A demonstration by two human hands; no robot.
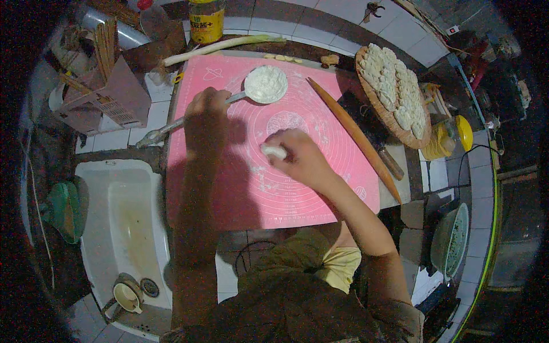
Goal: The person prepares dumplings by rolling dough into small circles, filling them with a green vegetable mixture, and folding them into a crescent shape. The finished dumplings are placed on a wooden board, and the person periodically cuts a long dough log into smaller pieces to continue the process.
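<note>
My left hand [208,107] is closed around the long handle of a metal ladle [266,84], whose bowl is heaped with white flour. My right hand [294,154] grips a small piece of white dough [274,151] over the middle of a pink silicone baking mat [201,184] printed with rings. Flour is dusted over the mat, thickest in a patch just beyond my right hand. A tapered wooden rolling pin [356,135] lies slantwise along the mat's right side.
A round board of shaped dough pieces [392,90] stands at the right, near a cleaver's wooden handle [391,163]. Behind the mat are a scallion [223,44] and a yellow-labelled jar [207,23]. A white sink [116,169] and a pink chopstick basket [124,96] are left.
</note>
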